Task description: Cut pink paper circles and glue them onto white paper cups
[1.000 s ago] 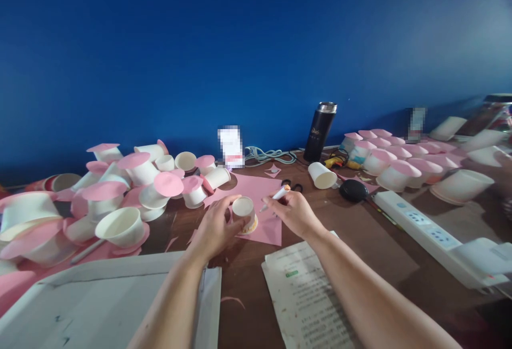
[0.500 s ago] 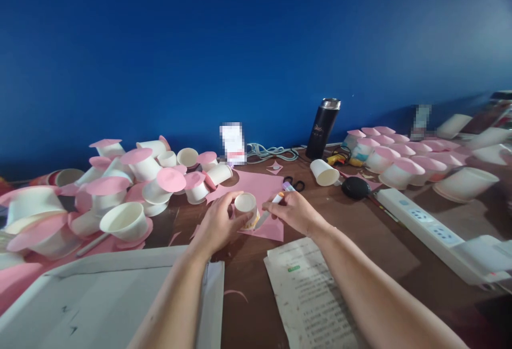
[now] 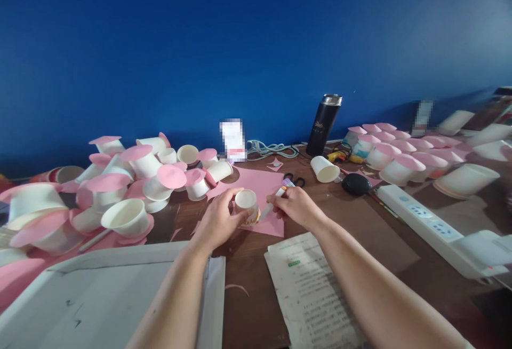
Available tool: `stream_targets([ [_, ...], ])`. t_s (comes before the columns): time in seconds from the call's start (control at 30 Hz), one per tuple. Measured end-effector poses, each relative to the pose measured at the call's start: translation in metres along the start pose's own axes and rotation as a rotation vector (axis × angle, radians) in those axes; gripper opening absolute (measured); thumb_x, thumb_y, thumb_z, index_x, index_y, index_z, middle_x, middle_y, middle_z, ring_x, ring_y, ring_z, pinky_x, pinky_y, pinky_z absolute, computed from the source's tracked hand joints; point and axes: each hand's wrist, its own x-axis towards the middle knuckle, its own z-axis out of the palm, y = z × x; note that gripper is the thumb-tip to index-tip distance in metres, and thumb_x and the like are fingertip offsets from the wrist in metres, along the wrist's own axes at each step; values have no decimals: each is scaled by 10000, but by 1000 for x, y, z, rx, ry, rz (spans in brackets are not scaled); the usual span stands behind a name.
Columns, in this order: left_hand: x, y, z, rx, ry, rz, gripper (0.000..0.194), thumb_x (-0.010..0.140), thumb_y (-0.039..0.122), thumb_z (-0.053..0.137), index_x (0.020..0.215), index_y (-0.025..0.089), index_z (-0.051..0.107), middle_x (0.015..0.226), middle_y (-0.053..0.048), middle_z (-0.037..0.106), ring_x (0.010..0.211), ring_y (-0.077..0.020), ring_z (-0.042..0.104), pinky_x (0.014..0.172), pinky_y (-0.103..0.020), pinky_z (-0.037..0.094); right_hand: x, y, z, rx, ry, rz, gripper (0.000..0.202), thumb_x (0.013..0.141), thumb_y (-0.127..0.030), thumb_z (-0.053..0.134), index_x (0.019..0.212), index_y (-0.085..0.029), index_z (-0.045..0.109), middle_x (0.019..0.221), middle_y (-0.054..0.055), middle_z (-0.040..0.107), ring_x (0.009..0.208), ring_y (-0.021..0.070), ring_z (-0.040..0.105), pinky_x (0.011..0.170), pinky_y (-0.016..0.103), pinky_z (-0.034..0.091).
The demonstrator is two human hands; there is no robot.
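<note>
A paper cup (image 3: 247,205) stands on a sheet of pink paper (image 3: 264,183), its open rim up. My left hand (image 3: 219,218) is wrapped round the cup's left side, thumb across its front. My right hand (image 3: 294,206) pinches a slim white pen (image 3: 274,203) with an orange end, and the pen's lower end is close to the cup's right side near its base. Whether it touches the cup I cannot tell. Behind my right hand lie black-handled scissors (image 3: 296,180), partly hidden.
Many cups with pink discs (image 3: 172,176) crowd the left; more stand at the back right (image 3: 402,162). Around me are a black flask (image 3: 323,125), a lying cup (image 3: 325,169), a power strip (image 3: 420,215), printed paper (image 3: 316,290) and a white board (image 3: 100,295).
My right hand has shifted slightly right and up with the pen, whose lower end is now a little farther from the cup's base. My left hand still holds the cup.
</note>
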Motion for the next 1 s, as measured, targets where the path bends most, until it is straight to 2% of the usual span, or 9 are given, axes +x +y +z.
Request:
stream_targets([
  [0.2, 0, 0, 1, 2, 11, 5, 443, 760, 380, 658, 1171, 240, 573, 1186, -71, 629, 1068, -243, 591, 896, -379, 477, 7, 7, -2, 44, 63, -24, 241, 748, -371, 650, 635, -163, 604, 545, 21, 641, 432, 114, 559, 417, 203, 448],
  [0.5, -1, -3, 3, -19, 24, 40, 434, 765, 364, 654, 1172, 239, 568, 1187, -74, 620, 1079, -239, 583, 919, -388, 471, 18, 19, -3, -68, 169, -116, 300, 785, -409, 598, 599, -175, 579, 544, 16, 639, 470, 125, 583, 463, 211, 440],
  [0.7, -1, -2, 3, -12, 28, 43, 431, 768, 375, 645, 1170, 238, 574, 1182, -75, 628, 1061, -239, 591, 897, -387, 482, 29, 26, 0, -46, 192, -92, 336, 800, -434, 573, 594, -167, 580, 559, 37, 655, 471, 127, 593, 448, 205, 444],
  [1.0, -1, -1, 1, 31, 32, 68, 426, 760, 348, 659, 1164, 238, 580, 1148, -64, 645, 1029, -228, 600, 887, -364, 474, 35, 21, 5, 19, 209, -49, 276, 786, -386, 576, 606, -176, 562, 546, 23, 634, 446, 124, 573, 407, 210, 436],
])
